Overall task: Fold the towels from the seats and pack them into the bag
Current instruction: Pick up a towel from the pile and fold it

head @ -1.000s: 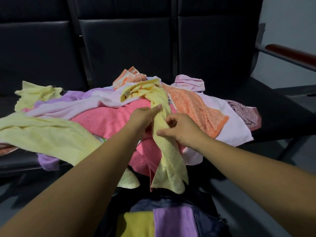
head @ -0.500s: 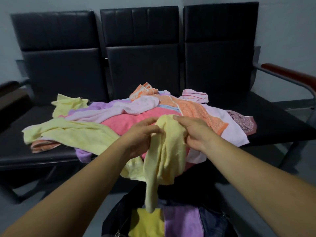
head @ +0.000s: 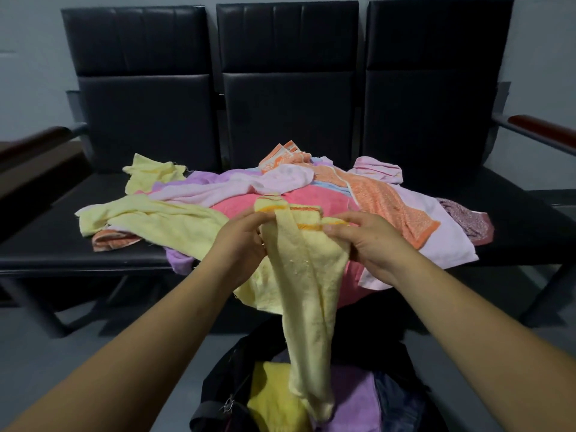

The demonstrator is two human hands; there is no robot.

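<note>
A pale yellow towel (head: 307, 294) with an orange-striped hem hangs from both hands in front of the seats. My left hand (head: 241, 241) grips its upper left part and my right hand (head: 369, 241) pinches the striped hem on the right. Its lower end dangles over the open dark bag (head: 218, 397) on the floor, where a folded yellow towel (head: 268, 397) and a folded purple towel (head: 353, 400) lie. Behind, a loose pile of towels (head: 280, 201) in pink, yellow, lilac and orange covers the black seats (head: 62, 241).
Three joined black chairs with high backs (head: 286, 82) stand against a grey wall. Wooden armrests stick out at the left (head: 34, 141) and right (head: 542, 129). Grey floor (head: 46, 353) shows around the bag and under the seats.
The yellow towel has been lifted off the pile and now hangs over the bag. Both hands have moved to its striped top edge, and the view has drawn back and tilted up.
</note>
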